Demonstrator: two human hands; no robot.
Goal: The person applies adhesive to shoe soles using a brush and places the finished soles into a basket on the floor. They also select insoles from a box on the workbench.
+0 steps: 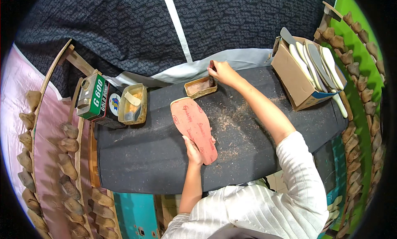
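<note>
LH (193, 152) @ sole (191, 124) edges; gap btwn tray (202, 94), box (286, 71).

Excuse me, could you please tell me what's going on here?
A person at a dark table holds a red sole in the left hand. The right hand grips a dark tool, perhaps a brush, upright at the right end of a small tray; whether it touches the contents is hard to tell. Crumbs lie scattered on the table, and a box of soles stands at the right.
</note>
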